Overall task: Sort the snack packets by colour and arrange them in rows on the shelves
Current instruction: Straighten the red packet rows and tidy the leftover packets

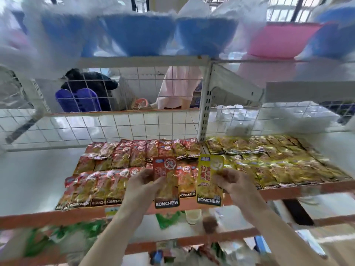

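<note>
Orange-edged shelf (57, 215) across mid-frame, bearing rows of red packets (119, 169) at centre-left and yellow packets (278, 164) at right; at lower centre, left hand (142, 183) grasping one upright red packet (166, 181), right hand (234, 183) grasping one upright yellow packet (209, 181).

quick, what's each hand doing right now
Left hand: holds the red packet.
Right hand: holds the yellow packet.
</note>
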